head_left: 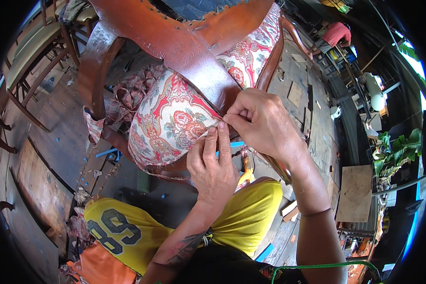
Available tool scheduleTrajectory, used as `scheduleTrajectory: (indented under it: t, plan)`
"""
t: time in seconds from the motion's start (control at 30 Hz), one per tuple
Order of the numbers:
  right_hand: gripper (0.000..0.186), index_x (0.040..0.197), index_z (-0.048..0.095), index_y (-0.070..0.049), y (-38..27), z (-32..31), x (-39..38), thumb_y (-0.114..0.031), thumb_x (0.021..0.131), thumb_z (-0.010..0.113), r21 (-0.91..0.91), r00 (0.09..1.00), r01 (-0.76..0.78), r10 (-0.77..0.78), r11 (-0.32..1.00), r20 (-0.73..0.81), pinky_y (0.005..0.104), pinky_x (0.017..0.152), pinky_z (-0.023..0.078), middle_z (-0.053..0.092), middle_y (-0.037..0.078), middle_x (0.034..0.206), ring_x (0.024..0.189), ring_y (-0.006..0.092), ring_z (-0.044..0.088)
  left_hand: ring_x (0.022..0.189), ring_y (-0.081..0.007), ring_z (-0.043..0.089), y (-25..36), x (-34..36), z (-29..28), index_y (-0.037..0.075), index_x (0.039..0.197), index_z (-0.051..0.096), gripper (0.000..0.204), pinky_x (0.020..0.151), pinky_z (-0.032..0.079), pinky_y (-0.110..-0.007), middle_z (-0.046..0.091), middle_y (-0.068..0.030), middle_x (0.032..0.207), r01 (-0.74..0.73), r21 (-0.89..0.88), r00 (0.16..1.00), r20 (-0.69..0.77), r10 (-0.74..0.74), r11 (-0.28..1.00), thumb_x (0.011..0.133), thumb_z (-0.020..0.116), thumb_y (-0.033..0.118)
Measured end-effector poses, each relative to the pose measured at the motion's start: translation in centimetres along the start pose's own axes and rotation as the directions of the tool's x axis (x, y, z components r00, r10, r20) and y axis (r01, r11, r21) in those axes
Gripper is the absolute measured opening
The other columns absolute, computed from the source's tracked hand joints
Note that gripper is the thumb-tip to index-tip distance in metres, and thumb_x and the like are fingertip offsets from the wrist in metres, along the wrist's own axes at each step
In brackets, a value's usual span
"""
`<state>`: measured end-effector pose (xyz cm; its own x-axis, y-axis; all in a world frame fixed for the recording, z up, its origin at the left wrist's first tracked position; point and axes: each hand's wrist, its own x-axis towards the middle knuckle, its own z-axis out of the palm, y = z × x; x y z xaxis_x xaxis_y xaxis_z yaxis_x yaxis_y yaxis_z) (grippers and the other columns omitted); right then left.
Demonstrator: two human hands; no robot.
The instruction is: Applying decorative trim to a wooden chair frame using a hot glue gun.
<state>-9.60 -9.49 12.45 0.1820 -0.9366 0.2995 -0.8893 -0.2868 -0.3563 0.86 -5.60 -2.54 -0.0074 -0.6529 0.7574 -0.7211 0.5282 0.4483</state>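
Observation:
An armchair or similar seat, with a brown wooden frame (217, 87) and a cushion covered in red, cream and green floral fabric (175, 118), stands tilted before me. My left hand (215, 161) is at the cushion's right corner. Its index and middle fingertips press on the fabric edge, the other fingers curl, and the thumb is hidden. Right beside them, my right hand (258, 120) pinches the same edge where it meets the wooden rail. Whether something small is also in that pinch, I cannot make out.
Bunched floral cloth (132, 92) hangs at the frame's left. Wooden chairs (38, 57) stand at the far left. Loose boards (42, 189) and scraps lie on the plank floor. A person in a red top (337, 34) bends over at the far right. A green cord (326, 266) crosses near my right arm.

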Motion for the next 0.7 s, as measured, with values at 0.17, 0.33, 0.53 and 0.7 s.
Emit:
scheduleTrajectory:
  t: [0.17,0.33,0.53,0.7]
  plan:
    - [0.010,0.095,0.070,0.003,-0.2,-0.3,-0.4,-0.006,0.091,0.073,0.096,0.998,-0.051,0.055,0.994,-0.038,0.0389,0.068,0.056,0.071,0.019,0.082,0.074,0.0306,0.072,0.120,-0.0361,0.045,0.1,0.0,0.2,0.001,0.150,0.055,0.069,0.103,0.041,-0.048,0.049,-0.0146,0.140,-0.021,0.061,1.000,0.000,0.021,0.998,0.081,0.062,0.002]
    - [0.010,0.101,0.072,0.001,-1.1,-1.0,-4.5,-0.007,0.097,0.067,-0.001,0.965,-0.211,0.209,0.977,-0.158,0.0352,0.069,0.057,0.073,0.017,0.083,0.074,0.0271,0.074,0.120,-0.0362,0.045,0.3,0.1,0.0,0.001,0.150,0.054,0.071,0.102,0.041,-0.049,0.048,-0.0143,0.140,-0.016,0.113,1.000,0.027,0.013,0.993,0.080,0.063,0.002]
    - [0.023,0.114,0.066,0.003,0.3,3.2,-13.4,-0.008,0.096,0.059,0.040,0.713,-0.541,0.433,0.840,0.552,0.0485,0.089,0.056,0.071,0.029,0.098,0.101,0.0446,0.071,0.119,-0.0351,0.047,0.5,0.5,-0.2,0.002,0.150,0.054,0.070,0.103,0.041,-0.048,0.051,-0.0131,0.138,-0.004,0.143,1.000,0.023,0.001,0.990,0.081,0.064,0.001]
    - [0.050,0.147,0.054,0.000,2.6,13.7,-16.2,-0.002,0.097,0.062,0.881,0.822,-0.391,0.532,0.268,0.203,0.0350,0.117,0.039,0.065,0.010,0.138,0.134,0.0214,0.056,0.123,-0.0361,0.047,1.0,0.5,-0.6,0.006,0.151,0.054,0.066,0.105,0.041,-0.049,0.052,-0.0124,0.139,0.030,0.135,0.997,0.068,-0.039,0.990,0.087,0.071,0.008]
